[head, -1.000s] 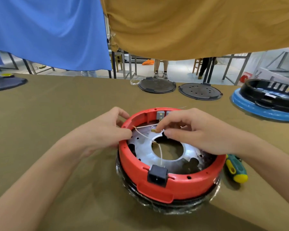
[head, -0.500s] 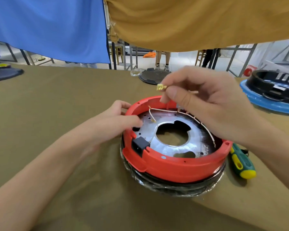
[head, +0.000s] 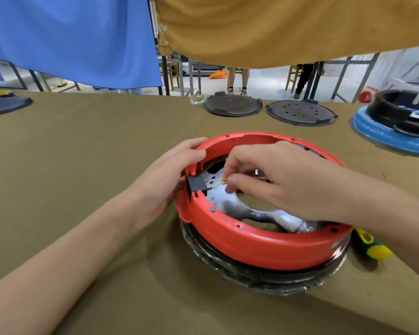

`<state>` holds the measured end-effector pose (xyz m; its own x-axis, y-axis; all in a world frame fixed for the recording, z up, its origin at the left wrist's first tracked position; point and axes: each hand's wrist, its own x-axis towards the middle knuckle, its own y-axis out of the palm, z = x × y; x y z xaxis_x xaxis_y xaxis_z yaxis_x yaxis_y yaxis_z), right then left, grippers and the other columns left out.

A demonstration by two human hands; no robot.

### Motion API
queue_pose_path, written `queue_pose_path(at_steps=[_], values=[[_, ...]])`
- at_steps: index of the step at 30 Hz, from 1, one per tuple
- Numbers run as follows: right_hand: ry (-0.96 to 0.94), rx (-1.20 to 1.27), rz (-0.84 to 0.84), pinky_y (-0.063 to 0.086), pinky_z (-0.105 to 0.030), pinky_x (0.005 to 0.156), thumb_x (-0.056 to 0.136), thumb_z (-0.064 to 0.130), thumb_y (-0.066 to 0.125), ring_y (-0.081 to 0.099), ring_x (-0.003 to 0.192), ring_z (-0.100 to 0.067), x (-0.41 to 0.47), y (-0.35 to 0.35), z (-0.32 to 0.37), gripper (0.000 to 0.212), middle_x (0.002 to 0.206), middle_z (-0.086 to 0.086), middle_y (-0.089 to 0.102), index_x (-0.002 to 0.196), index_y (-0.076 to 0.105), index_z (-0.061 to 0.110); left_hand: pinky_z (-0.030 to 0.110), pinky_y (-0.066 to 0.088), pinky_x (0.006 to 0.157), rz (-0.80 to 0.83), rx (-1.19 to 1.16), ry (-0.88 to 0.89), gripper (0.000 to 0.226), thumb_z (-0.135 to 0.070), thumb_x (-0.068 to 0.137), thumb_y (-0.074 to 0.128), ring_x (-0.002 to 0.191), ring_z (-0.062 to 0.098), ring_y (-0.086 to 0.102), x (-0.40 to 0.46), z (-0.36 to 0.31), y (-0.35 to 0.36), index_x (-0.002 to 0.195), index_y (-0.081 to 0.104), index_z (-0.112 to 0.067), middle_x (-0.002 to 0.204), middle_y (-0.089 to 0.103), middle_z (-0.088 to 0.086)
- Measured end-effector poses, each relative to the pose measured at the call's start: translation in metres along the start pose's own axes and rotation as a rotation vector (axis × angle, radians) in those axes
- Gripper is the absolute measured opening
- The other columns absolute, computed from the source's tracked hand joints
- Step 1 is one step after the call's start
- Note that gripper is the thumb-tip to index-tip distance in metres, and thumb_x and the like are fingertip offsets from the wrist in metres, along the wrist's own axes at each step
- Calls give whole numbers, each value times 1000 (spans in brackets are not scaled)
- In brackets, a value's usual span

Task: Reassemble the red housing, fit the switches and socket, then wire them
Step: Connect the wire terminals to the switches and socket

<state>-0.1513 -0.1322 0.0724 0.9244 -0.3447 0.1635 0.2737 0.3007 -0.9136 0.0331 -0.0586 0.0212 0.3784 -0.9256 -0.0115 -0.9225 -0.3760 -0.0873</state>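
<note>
At centre of olive-covered table (head: 82, 146): red housing (head: 259, 243), ring-shaped, seated on black base wrapped in clear film (head: 252, 274); silver metal plate (head: 228, 201) inside, with large central opening.

Left rim notch: black power socket (head: 196, 186), fitted, brass tabs projecting inward over plate.

Left hand (head: 165, 182): steadies housing; fingers curled over rim beside socket, palm against outer wall.

Right hand (head: 283, 180): reaches in from above; thumb and forefinger pinched on brass spade terminal (head: 224, 181), held just beside socket tabs, apparently not yet touching. Wire behind terminal mostly hidden under hand.

Right of housing, near: green-and-yellow screwdriver (head: 370, 247), unused.

Far edge: two black round covers (head: 232, 106), blue-and-black unit (head: 397, 124).

Step in hand, judged: pushing terminal onto socket tab. Handling notes:
- Square terminal mouth to tab, flat to flat, before pushing.
- Push straight along tab; avoid rocking, likely to bend tab.
- Brace socket from outside with left hand against push.
- Grip at crimp, not wire.
- Confirm correct tab; not determinable from view.
</note>
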Motion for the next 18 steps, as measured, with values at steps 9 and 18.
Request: queue_pose_path(at_steps=[9,18], values=[[-168,-106,-233,38,-11,67,94,23,64,50,70,1,3,4,2,6,80,17,53,94,70,21,47,41,110,0,-69,77,50,-30,83,56,115,20,65,6,13,5,133,60,-26,123,70,1],[-18,-169,-146,43,-19,72,94,29,60,53,77,0,4,12,-6,12,88,16,59,96,71,24,54,43,106,-8,-82,121,33,-36,94,50,112,27,66,7,19,6,122,66,-28,117,73,0]])
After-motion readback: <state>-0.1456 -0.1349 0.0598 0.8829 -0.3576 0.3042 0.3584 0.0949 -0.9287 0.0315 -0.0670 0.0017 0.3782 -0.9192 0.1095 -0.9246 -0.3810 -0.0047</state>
